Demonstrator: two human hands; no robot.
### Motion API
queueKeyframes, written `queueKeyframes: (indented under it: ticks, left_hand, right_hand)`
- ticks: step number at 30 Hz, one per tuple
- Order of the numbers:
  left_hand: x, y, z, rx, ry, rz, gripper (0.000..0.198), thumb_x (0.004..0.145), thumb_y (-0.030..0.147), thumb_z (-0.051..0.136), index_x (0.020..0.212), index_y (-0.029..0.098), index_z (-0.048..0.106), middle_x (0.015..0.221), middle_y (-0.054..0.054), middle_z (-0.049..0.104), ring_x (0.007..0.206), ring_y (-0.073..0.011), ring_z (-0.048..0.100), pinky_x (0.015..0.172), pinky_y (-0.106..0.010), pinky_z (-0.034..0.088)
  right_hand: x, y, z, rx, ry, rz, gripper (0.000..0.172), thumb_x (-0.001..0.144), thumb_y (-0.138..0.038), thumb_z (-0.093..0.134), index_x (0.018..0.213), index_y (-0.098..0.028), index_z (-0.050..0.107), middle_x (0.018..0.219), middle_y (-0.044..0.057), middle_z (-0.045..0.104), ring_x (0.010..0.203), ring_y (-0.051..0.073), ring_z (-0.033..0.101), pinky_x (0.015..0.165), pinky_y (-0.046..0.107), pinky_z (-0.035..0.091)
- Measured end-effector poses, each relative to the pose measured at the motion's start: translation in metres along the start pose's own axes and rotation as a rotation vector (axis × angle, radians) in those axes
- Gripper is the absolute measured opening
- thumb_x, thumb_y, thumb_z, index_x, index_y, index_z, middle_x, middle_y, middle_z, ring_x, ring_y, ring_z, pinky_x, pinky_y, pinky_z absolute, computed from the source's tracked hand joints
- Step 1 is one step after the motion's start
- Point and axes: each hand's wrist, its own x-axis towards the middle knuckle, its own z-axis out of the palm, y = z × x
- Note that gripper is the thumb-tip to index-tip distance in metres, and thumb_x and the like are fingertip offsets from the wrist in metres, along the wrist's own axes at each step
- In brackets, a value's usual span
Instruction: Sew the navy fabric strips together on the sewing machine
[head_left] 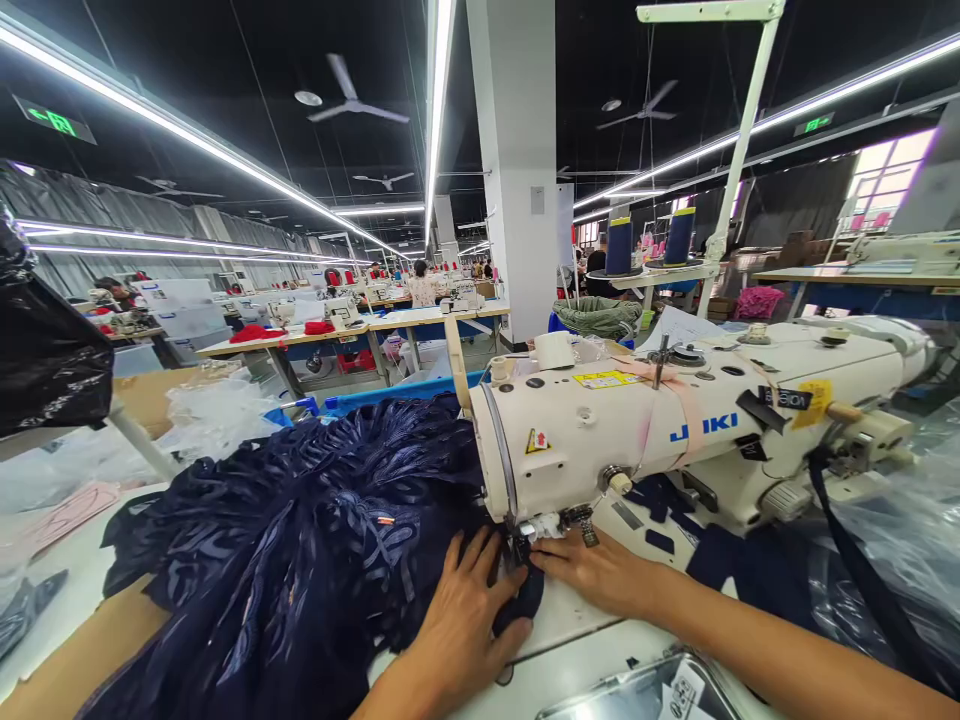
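Note:
Under the needle end of a white JUKI sewing machine point(585, 430) lies dark navy lace fabric point(300, 550), gathered in a big heap to the left. My left hand point(472, 610) rests on the fabric's edge beside the presser foot point(519, 545), fingers spread and palm down. From the right, my right hand point(592, 575) reaches in with its fingers stretched out flat; their tips touch the fabric close to the foot. Parts of those fingertips are hard to make out against the dark cloth and the machine head.
Small navy cloth pieces point(660, 541) lie behind my right hand. A metal-rimmed tray point(600, 700) with white labels sits at the front edge. Clear plastic bags point(900, 540) are at right, a black bag point(52, 340) at left. Two navy thread cones point(619, 246) stand behind the machine.

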Motion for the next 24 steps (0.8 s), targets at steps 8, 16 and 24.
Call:
queueKeyframes:
  ticks: [8, 16, 24]
  left_hand:
    - [0.004, 0.004, 0.005, 0.038, 0.096, -0.001, 0.042, 0.076, 0.032, 0.055, 0.117, 0.026, 0.05, 0.118, -0.015, 0.052, 0.112, -0.0331, 0.043, 0.089, -0.06, 0.033]
    - [0.007, 0.011, 0.006, 0.077, 0.127, -0.047, 0.04, 0.074, 0.028, 0.058, 0.113, 0.024, 0.054, 0.114, -0.015, 0.055, 0.109, -0.0326, 0.046, 0.09, -0.059, 0.034]
    - [0.012, 0.012, 0.017, 0.12, 0.221, -0.115, 0.034, 0.079, 0.042, 0.05, 0.108, 0.026, 0.058, 0.11, -0.012, 0.058, 0.106, -0.0312, 0.05, 0.089, -0.056, 0.037]
  right_hand:
    - [-0.002, -0.001, 0.001, 0.03, -0.039, 0.021, 0.05, 0.069, 0.005, 0.037, 0.114, -0.011, 0.052, 0.113, 0.013, 0.057, 0.096, 0.022, 0.056, 0.076, 0.034, 0.048]
    - [0.0, -0.003, -0.003, 0.02, -0.003, 0.033, 0.051, 0.067, 0.004, 0.038, 0.114, -0.009, 0.052, 0.11, 0.013, 0.058, 0.097, 0.023, 0.055, 0.078, 0.033, 0.047]
    - [0.0, -0.006, 0.003, -0.065, -0.02, 0.101, 0.053, 0.067, 0.002, 0.043, 0.118, -0.01, 0.05, 0.109, 0.013, 0.058, 0.095, 0.027, 0.056, 0.077, 0.037, 0.046]
